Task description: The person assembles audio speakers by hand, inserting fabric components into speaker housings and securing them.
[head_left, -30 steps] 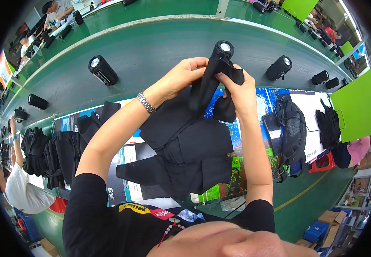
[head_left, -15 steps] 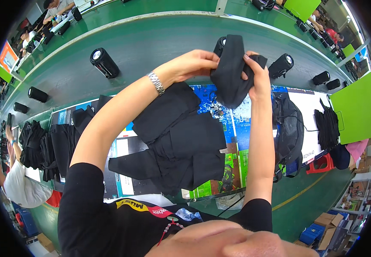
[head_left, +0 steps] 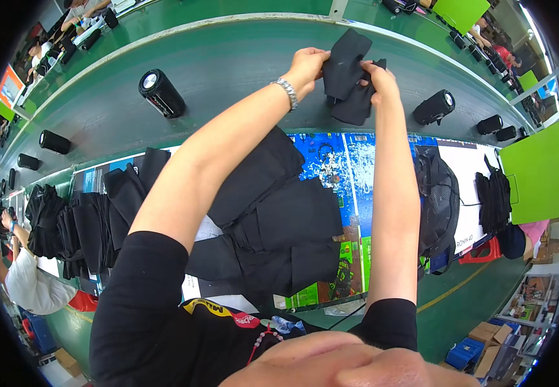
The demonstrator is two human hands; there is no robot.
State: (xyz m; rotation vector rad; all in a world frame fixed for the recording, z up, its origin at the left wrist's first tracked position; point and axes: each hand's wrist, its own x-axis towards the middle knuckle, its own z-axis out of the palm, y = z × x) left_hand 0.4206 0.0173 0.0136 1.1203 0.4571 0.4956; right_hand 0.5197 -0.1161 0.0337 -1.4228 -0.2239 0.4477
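Out over the dark conveyor belt, both my hands hold a black cloth pouch (head_left: pixel 345 68). My left hand (head_left: pixel 308 68) pinches the pouch's left edge, its wrist wearing a metal watch band. On the other side, my right hand (head_left: pixel 381 84) has its fingers closed on a fold of the same cloth. Whether anything is inside the pouch is hidden. Below my forearms, a loose pile of flat black cloth pouches (head_left: pixel 299 216) covers the middle of the workbench.
Black cylindrical speakers stand on the belt (head_left: pixel 247 64), one at left (head_left: pixel 161 94) and one at right (head_left: pixel 434 107). More folded black cloth (head_left: pixel 89 222) lies left on the bench. A black mesh bag (head_left: pixel 439 206) and bundled black straps (head_left: pixel 493 197) lie right, near a green panel (head_left: pixel 540 171).
Both hands and the pouch have moved farther away from me over the belt. A speaker partly visible behind the pouch before no longer shows.
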